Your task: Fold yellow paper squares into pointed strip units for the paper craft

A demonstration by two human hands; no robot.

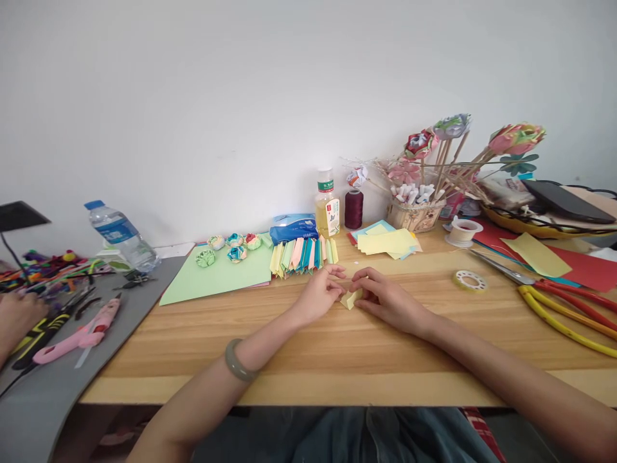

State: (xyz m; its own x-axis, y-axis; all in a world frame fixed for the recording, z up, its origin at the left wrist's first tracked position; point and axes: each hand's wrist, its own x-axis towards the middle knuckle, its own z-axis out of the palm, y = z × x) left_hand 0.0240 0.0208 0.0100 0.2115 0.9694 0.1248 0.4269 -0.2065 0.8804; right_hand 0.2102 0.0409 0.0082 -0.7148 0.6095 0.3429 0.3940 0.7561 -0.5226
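Note:
Between my two hands is a small folded piece of yellow paper (351, 299), just above the wooden table. My left hand (322, 292) pinches its left edge, with a bangle on that wrist. From the other side my right hand (383, 294) grips the paper between thumb and fingers. Right behind my hands lies a row of folded paper strips (303, 256) in yellow, green, pink and blue. Loose yellow paper sheets (388, 242) are stacked a little farther back on the right.
Several paper flowers (234, 240) rest on a green sheet (212, 283). Glue bottle (328, 215), thread spool (353, 209) and a basket of flowers (415, 215) line the wall. Scissors (530, 278) and tape (470, 280) lie right. Another person's hand (22, 318) is left, near a pink glue gun (89, 334).

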